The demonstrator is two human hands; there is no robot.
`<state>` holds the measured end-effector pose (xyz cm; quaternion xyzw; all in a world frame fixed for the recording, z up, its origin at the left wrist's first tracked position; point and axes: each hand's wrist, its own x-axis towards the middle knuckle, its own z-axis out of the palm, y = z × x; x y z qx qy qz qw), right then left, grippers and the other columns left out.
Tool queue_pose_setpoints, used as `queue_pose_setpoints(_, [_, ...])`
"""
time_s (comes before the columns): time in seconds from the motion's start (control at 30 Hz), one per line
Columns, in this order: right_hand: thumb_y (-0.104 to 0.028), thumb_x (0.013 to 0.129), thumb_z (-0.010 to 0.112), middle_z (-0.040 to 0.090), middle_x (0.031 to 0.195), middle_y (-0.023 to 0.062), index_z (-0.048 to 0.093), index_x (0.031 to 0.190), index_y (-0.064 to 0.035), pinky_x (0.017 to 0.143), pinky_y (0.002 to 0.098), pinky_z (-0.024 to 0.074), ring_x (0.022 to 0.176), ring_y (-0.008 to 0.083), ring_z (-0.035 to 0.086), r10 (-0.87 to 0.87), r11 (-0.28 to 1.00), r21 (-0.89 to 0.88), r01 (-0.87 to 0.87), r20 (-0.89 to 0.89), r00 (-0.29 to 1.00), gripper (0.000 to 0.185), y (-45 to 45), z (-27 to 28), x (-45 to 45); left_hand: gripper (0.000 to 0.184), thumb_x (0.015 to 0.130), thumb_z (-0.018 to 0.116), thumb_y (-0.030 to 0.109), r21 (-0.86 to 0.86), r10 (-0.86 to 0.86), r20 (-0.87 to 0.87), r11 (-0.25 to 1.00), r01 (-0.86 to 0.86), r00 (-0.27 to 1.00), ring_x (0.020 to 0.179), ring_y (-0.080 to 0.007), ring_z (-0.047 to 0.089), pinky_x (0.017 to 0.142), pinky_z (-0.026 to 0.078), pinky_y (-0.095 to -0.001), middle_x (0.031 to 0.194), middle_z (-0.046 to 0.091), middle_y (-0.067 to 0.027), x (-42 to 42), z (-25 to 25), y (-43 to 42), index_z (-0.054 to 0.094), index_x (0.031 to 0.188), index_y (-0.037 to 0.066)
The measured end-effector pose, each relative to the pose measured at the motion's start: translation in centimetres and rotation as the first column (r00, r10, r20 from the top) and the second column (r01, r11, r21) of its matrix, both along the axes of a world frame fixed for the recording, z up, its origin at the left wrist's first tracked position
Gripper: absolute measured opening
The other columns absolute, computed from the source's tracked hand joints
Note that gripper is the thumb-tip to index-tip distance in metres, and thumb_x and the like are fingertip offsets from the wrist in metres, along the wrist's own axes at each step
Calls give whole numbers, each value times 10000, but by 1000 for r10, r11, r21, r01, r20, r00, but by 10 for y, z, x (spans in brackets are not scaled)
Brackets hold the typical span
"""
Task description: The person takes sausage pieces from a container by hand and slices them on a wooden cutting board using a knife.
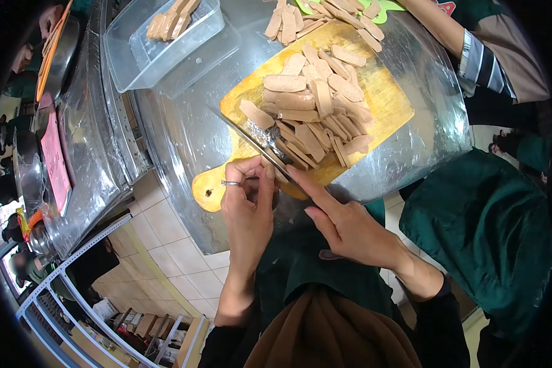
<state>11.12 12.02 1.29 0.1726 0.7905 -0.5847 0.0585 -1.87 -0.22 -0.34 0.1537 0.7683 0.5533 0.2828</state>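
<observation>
A yellow wooden board [394,98] lies on the metal table, heaped with light-brown slices [288,100]. Over its near left edge, my right hand [349,230] grips a knife [245,135], index finger stretched along the blade, which points to the upper left. Beside the blade, my left hand [249,205], with a ring on one finger, has its fingers bent and pressed around a small brown piece partly hidden by the knife. The board's handle [207,189] sticks out left of my left hand.
A clear plastic tub [126,58] at the upper left holds brown sausage-like pieces. More slices lie at the top beside a green board [380,12]. Another person's arm [435,27] reaches in at the upper right. A blue metal rack [83,306] stands lower left.
</observation>
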Motion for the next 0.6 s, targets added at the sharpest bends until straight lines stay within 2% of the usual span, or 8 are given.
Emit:
queue_pose_setpoints(0.17, [-155,1012,468,626,1145,294,184,1559,-187,722,550,524,785,486,649,-53,998,9,55,-172,984,617,1,-15,-21,164,989,601,93,6,-2,5,1000,2,1000,776,-60,580,694,499,-214,944,623,-42,0,1,0,543,1116,6])
queue_pose_setpoints(0.23, [-154,1020,449,629,1162,285,191,1561,-189,737,534,526,809,484,658,-39,998,-50,34,-103,994,600,8,-6,-18,153,993,592,90,22,-1,-16,1000,1,1000,774,-59,578,695,500,-215,935,619,-36,0,-2,-2,545,1113,9])
queue_pose_setpoints(0.33, [-189,1043,421,600,929,175,204,1566,-189,588,402,479,639,309,586,-19,952,-303,42,76,997,566,29,11,-9,150,995,590,99,14,15,-59,1000,-14,998,754,-60,575,685,496,-216,921,621,-28,1,-2,1,549,1112,13])
queue_pose_setpoints(0.43, [-225,1065,393,571,695,64,218,1571,-189,440,270,432,468,135,515,33,840,-533,102,236,971,536,46,23,-3,180,992,607,141,-45,25,-43,999,-27,999,743,-64,575,656,487,-212,908,615,-22,0,0,1,555,1114,19])
queue_pose_setpoints(0.47, [-262,1075,373,385,586,-13,177,1579,-195,385,201,340,432,57,349,-26,811,-569,136,197,980,546,45,25,0,193,989,615,154,-75,25,-34,997,-28,999,740,-66,576,649,485,-212,906,613,-22,-1,2,1,557,1116,21])
queue_pose_setpoints(0.57, [-288,1080,346,392,561,-13,152,1582,-205,376,212,354,403,65,350,-57,706,-693,148,153,987,544,60,23,7,228,980,635,189,-151,20,-22,988,-23,1000,731,-68,577,627,477,-212,903,607,-20,-2,7,4,564,1125,28])
queue_pose_setpoints(0.6, [-321,1081,345,374,545,-24,148,1581,-198,364,207,343,386,59,325,-89,696,-690,198,190,978,551,60,24,9,240,977,640,198,-169,12,-28,986,-16,1000,728,-68,577,621,474,-213,903,605,-17,-2,10,5,567,1131,30])
